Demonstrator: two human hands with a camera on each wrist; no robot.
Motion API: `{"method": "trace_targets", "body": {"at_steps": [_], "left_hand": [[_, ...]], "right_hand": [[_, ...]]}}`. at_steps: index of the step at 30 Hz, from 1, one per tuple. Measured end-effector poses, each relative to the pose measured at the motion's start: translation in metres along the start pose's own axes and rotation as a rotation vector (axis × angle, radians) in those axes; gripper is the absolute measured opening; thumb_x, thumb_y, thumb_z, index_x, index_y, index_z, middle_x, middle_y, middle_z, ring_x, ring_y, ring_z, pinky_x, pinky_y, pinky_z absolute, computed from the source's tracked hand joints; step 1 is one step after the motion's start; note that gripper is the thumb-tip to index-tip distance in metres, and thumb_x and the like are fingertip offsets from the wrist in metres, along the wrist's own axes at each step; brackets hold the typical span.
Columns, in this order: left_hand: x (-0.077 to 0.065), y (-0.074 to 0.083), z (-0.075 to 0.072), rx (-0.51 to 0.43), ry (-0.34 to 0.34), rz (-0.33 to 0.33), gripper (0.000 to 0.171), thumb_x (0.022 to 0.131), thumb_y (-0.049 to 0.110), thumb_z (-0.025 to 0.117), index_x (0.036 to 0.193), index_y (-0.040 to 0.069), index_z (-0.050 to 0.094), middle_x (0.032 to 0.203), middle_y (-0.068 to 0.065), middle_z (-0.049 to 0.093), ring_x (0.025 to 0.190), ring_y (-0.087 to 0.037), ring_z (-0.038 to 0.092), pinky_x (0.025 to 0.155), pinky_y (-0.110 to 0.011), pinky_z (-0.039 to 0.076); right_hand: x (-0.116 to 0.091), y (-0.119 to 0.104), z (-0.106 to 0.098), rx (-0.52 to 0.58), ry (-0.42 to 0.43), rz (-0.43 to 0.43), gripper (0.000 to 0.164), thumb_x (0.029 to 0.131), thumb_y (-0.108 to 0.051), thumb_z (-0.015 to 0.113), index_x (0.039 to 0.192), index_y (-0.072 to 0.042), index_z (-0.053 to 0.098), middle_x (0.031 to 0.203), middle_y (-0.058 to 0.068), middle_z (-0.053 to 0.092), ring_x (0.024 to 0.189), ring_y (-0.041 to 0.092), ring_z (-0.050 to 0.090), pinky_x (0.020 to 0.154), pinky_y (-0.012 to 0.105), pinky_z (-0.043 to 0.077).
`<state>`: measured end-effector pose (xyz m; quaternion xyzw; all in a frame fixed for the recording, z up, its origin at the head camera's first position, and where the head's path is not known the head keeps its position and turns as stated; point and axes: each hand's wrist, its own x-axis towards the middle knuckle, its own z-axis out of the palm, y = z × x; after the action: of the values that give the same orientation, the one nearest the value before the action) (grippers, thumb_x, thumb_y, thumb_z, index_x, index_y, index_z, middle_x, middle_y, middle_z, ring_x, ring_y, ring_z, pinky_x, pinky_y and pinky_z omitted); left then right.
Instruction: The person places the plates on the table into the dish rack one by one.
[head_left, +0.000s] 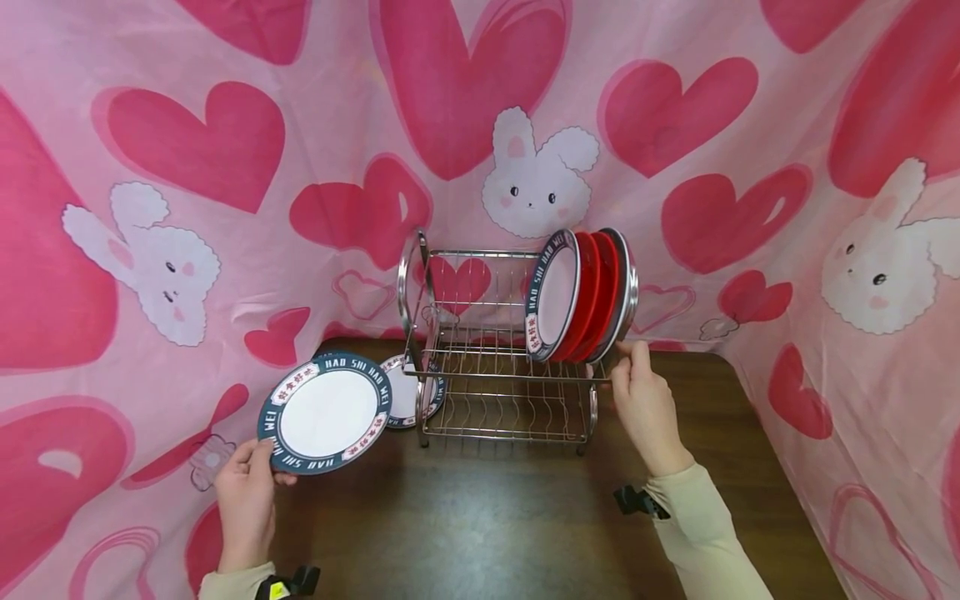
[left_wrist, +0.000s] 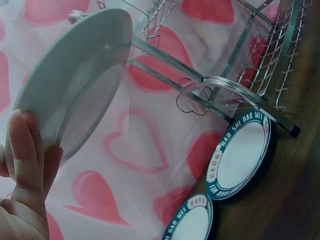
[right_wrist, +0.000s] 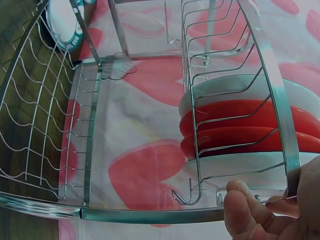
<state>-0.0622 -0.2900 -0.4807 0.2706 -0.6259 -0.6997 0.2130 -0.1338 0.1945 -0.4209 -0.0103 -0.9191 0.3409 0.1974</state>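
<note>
The rim of a white plate with a dark lettered border (head_left: 330, 414) was pinched between the thumb and fingers of the left hand (head_left: 247, 492), raised to the left of the wire rack (head_left: 502, 377), whose upper front right corner was gripped by the right hand (head_left: 648, 408). At the upper tier's right end, two red plates (head_left: 588, 292) were stood on edge between two paler plates (head_left: 555, 296). Beside the rack's left end, two more bordered plates (left_wrist: 240, 157) were set on the brown table (head_left: 480, 517), backed by pink cloth (head_left: 337, 92).
</note>
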Motion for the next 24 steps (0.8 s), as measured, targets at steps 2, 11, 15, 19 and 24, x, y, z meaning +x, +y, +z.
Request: {"method": "trace_targets", "body": {"at_steps": [2, 11, 15, 19, 24], "left_hand": [[-0.001, 0.002, 0.001, -0.011, 0.002, 0.009, 0.014, 0.105, 0.016, 0.059, 0.097, 0.007, 0.068, 0.071, 0.001, 0.068, 0.048, -0.012, 0.06, 0.049, -0.021, 0.053], [-0.005, 0.013, 0.003, -0.029, 0.028, 0.024, 0.014, 0.105, 0.02, 0.06, 0.101, 0.009, 0.069, 0.076, 0.003, 0.069, 0.052, -0.011, 0.06, 0.051, -0.019, 0.053], [-0.006, 0.018, 0.004, -0.054, 0.039, 0.043, 0.014, 0.104, 0.017, 0.061, 0.098, 0.01, 0.07, 0.075, 0.001, 0.068, 0.05, -0.011, 0.06, 0.049, -0.019, 0.052], [-0.007, 0.023, 0.004, -0.073, 0.032, 0.054, 0.015, 0.104, 0.016, 0.06, 0.096, 0.009, 0.072, 0.075, 0.001, 0.069, 0.051, -0.011, 0.062, 0.049, -0.02, 0.053], [-0.007, 0.028, 0.006, -0.101, 0.021, 0.062, 0.015, 0.104, 0.015, 0.061, 0.098, 0.008, 0.073, 0.077, 0.0, 0.071, 0.053, -0.011, 0.064, 0.05, -0.02, 0.053]], "right_hand": [[0.0, 0.0, 0.0, -0.001, 0.0, 0.001, 0.028, 0.106, -0.012, 0.039, 0.13, -0.008, 0.051, 0.068, 0.01, 0.066, 0.051, 0.02, 0.055, 0.051, 0.04, 0.04], [0.001, 0.0, 0.0, 0.005, -0.009, 0.003, 0.027, 0.106, -0.012, 0.04, 0.13, -0.007, 0.052, 0.066, 0.01, 0.063, 0.051, 0.022, 0.056, 0.051, 0.04, 0.041], [0.001, 0.0, 0.0, 0.01, -0.015, 0.006, 0.028, 0.106, -0.012, 0.04, 0.13, -0.007, 0.052, 0.068, 0.011, 0.066, 0.051, 0.021, 0.057, 0.051, 0.04, 0.042], [0.0, 0.0, 0.0, 0.008, -0.009, 0.003, 0.028, 0.106, -0.012, 0.04, 0.131, -0.007, 0.052, 0.068, 0.011, 0.066, 0.051, 0.021, 0.057, 0.05, 0.039, 0.041], [0.0, 0.001, 0.0, 0.004, -0.001, 0.0, 0.028, 0.106, -0.012, 0.04, 0.131, -0.007, 0.052, 0.069, 0.012, 0.067, 0.051, 0.021, 0.057, 0.05, 0.039, 0.041]]}}
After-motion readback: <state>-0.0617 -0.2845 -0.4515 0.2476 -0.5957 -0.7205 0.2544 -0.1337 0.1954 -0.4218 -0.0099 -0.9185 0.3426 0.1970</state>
